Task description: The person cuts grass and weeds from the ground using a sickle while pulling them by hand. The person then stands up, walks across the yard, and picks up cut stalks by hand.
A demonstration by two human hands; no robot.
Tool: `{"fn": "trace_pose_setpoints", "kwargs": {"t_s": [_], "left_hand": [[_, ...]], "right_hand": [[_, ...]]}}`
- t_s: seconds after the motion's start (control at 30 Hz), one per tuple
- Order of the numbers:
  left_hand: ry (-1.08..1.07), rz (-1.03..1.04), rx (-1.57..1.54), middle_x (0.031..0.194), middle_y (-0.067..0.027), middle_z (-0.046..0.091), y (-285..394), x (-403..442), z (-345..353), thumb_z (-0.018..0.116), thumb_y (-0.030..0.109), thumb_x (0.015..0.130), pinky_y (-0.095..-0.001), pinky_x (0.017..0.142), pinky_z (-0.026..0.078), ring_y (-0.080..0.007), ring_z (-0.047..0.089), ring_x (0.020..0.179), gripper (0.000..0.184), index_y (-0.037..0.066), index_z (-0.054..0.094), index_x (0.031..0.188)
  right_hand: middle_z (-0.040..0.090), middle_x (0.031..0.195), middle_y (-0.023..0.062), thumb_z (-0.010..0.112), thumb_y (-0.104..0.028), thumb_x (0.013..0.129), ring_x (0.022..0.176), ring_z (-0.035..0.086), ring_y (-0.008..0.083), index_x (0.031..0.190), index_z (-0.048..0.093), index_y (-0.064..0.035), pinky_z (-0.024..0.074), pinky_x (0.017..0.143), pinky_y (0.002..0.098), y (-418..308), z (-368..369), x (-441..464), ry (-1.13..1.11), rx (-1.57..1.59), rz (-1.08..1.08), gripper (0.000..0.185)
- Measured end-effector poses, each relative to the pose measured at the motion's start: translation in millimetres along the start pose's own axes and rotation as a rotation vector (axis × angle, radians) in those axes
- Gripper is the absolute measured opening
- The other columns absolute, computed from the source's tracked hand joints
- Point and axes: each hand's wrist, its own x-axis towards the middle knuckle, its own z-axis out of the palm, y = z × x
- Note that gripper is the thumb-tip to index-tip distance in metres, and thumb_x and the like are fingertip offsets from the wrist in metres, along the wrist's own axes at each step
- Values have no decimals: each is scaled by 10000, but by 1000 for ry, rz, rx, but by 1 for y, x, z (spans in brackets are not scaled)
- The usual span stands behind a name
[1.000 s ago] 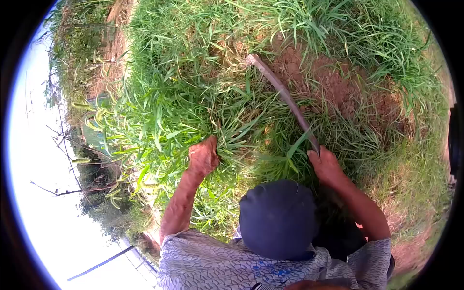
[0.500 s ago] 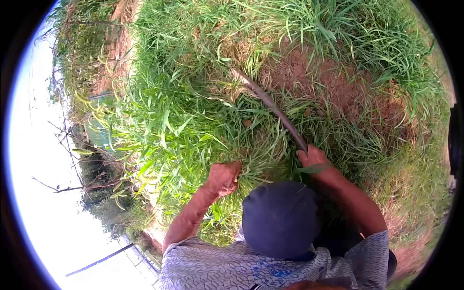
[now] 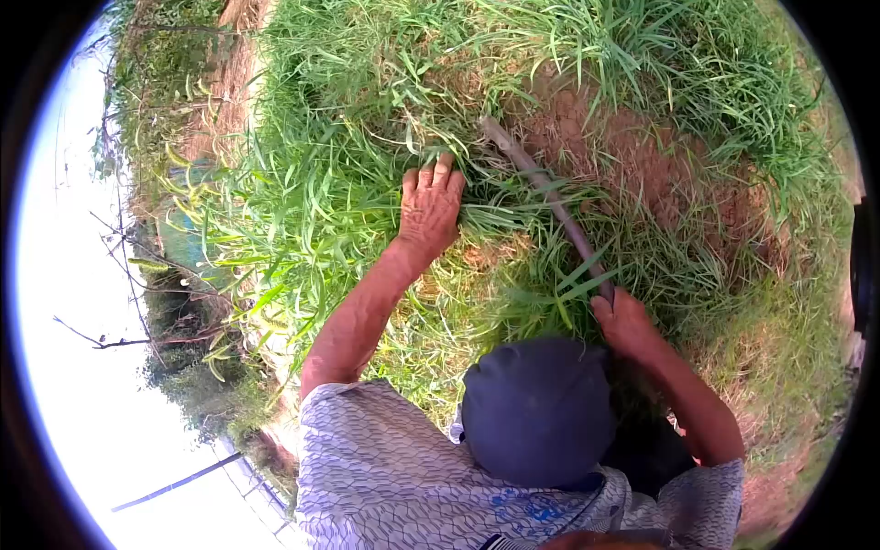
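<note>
My left hand [image 3: 432, 206] reaches into tall green grass [image 3: 321, 183], palm down, its fingers stretched forward and slightly bent, the tips partly among the blades. No bunch of grass shows in it. In my right hand [image 3: 623, 319] is the near end of a long brown wooden tool handle [image 3: 561, 213], slanting forward and left. The handle's paler far end lies in the grass to the right of my left fingers; any blade or head there is hidden. Loose grass blades [image 3: 577, 284] lie across the handle close to my right hand.
Below the hands, a dark cap [image 3: 536, 412] and a patterned shirt [image 3: 394, 458] fill the view. Bare reddish soil [image 3: 632, 165] shows at the right, with thick grass [image 3: 733, 82] beyond. Thin bare branches [image 3: 128, 341] stand at the left, near a dirt strip [image 3: 243, 64].
My left hand has gone from a closed fist near the cap to stretched fingers farther forward in the grass. My right hand and the handle have shifted slightly right and nearer.
</note>
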Motion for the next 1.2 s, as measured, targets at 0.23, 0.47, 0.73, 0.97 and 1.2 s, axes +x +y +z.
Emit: {"fn": "trace_pose_setpoints", "kwargs": {"t_s": [0.23, 0.47, 0.73, 0.97, 1.2], "left_hand": [[-335, -313, -198, 1408, -265, 374, -51, 53, 31, 671, 159, 714, -474, 893, 481, -426, 513, 1166, 622, 26, 433, 1273], [-150, -154, -444, 768, -241, 645, -31, -23, 46, 588, 151, 723, -475, 650, 511, -399, 645, 753, 171, -10, 601, 779], [-221, -103, -477, 710, -160, 638, 9, -130, 43, 623, 143, 704, -434, 627, 510, -334, 649, 699, 187, 35, 559, 843], [-298, -118, -359, 667, -153, 621, 6, -151, 37, 606, 117, 712, -422, 601, 505, -333, 633, 638, 141, 42, 556, 822], [-626, -152, -196, 698, -96, 645, 0, -225, 55, 637, 137, 714, -417, 551, 507, -264, 642, 628, 119, 83, 609, 817]], "right_hand": [[613, 826, 311, 513, -377, 910, 796, 619, 463, 1001, 532, 77, 492, 717, 511, -25, 6, 35, 114, 1, -95, 463], [614, 823, 311, 519, -373, 914, 819, 615, 470, 1024, 526, 63, 486, 731, 542, 42, -21, -12, 117, -127, 26, 450], [558, 692, 166, 515, -409, 924, 637, 586, 288, 984, 536, 15, 471, 608, 428, 76, -22, -48, 51, 92, -220, 429], [533, 671, 129, 486, -400, 932, 599, 576, 261, 947, 526, 31, 478, 570, 401, -13, -29, -6, 40, 256, -50, 433], [570, 769, 167, 511, -376, 928, 752, 581, 253, 971, 537, 24, 469, 677, 409, 133, -45, -105, 1, -79, 55, 403]]}}
